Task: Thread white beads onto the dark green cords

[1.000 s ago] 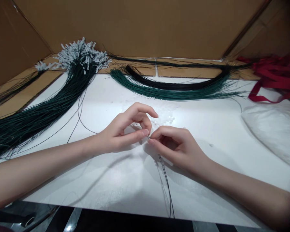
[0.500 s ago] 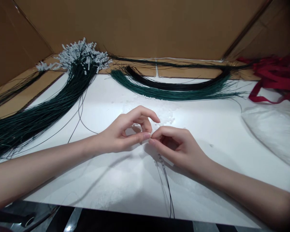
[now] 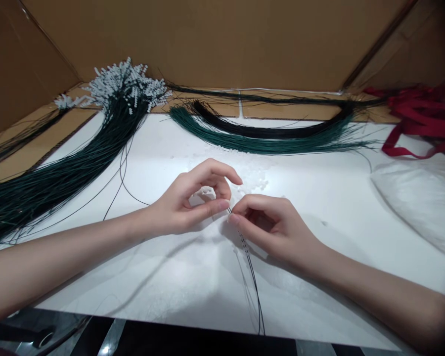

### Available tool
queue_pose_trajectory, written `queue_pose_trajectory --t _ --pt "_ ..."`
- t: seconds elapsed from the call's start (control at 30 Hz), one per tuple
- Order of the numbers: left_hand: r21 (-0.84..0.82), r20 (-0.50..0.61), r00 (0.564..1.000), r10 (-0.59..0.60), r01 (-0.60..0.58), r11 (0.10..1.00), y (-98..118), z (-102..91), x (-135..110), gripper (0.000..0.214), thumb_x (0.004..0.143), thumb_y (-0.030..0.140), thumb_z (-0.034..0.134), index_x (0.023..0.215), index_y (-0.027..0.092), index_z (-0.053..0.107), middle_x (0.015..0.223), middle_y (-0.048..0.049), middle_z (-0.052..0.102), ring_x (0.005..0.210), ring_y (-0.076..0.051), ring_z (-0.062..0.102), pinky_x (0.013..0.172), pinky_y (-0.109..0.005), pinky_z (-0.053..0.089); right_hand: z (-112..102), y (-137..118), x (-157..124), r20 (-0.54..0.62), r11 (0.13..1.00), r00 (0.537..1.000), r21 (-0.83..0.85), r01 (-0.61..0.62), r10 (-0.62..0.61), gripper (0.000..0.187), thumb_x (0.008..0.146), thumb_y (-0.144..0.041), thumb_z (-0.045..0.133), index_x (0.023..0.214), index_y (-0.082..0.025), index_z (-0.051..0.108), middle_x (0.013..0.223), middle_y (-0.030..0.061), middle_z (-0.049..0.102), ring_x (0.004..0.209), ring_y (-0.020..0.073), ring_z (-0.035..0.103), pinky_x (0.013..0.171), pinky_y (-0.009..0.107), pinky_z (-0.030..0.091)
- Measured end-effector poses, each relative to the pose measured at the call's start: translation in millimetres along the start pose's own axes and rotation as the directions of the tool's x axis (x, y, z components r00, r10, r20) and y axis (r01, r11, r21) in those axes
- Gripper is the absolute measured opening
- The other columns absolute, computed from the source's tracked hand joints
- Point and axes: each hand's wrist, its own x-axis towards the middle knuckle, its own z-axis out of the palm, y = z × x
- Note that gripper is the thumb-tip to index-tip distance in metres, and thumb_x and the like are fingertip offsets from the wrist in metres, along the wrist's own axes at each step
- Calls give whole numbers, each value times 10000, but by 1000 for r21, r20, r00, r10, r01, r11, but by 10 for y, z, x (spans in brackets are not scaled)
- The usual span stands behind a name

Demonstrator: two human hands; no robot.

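Observation:
My left hand is closed in a pinch, thumb against fingers, at the upper end of thin dark wires. A short stretch of wire shows between its fingertips and those of my right hand, which pinches the same wires just to the right. From there the wires run down toward me to the table's front edge, with a few pale marks on their upper part. Any bead inside the left fingertips is too small to make out. Small white beads lie scattered on the white table behind my hands.
At left lies a thick bundle of dark green wires tipped with white beads. Loose green wires and black wires curve across the back. Red ribbon and a clear plastic bag lie right. Cardboard walls stand behind.
My left hand has shifted slightly up and left, away from the right fingertips, so a bit of wire now shows between them. The hanging wires have swung slightly left.

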Motion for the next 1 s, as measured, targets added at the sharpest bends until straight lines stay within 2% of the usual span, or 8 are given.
queue_pose_trajectory --t 0.33,0.57,0.8,1.0 --pt "7 -22 1000 11 -11 1000 5 8 3 297 891 158 652 1171 186 557 854 -32 608 793 -144 601 746 -270 481 -11 -1 0 2 1000 1000 19 -6 6 163 906 -179 551 747 -167 588 637 -20 526 576 97 453 528 233 362" --pt "-4 -74 997 -33 32 999 -8 -2 5 237 939 210 598 1172 180 564 847 -35 594 783 -148 580 727 -278 466 -11 9 -6 20 998 1000 58 12 -13 164 925 -197 553 767 -164 587 643 -19 523 578 98 453 528 236 360" --pt "11 -53 995 -84 85 996 -18 24 19 243 932 230 615 1167 190 568 874 -36 591 790 -142 580 670 -249 464 -20 15 -11 36 997 999 74 32 -34 169 947 -239 554 801 -168 599 667 -13 529 596 108 446 541 250 355" --pt "-37 -21 999 -35 35 999 1 -10 -4 245 935 195 595 1177 173 562 861 -44 600 806 -154 596 702 -268 465 -10 8 -14 13 997 1000 79 17 -18 160 939 -233 558 802 -164 604 670 -12 537 595 107 449 538 253 352"
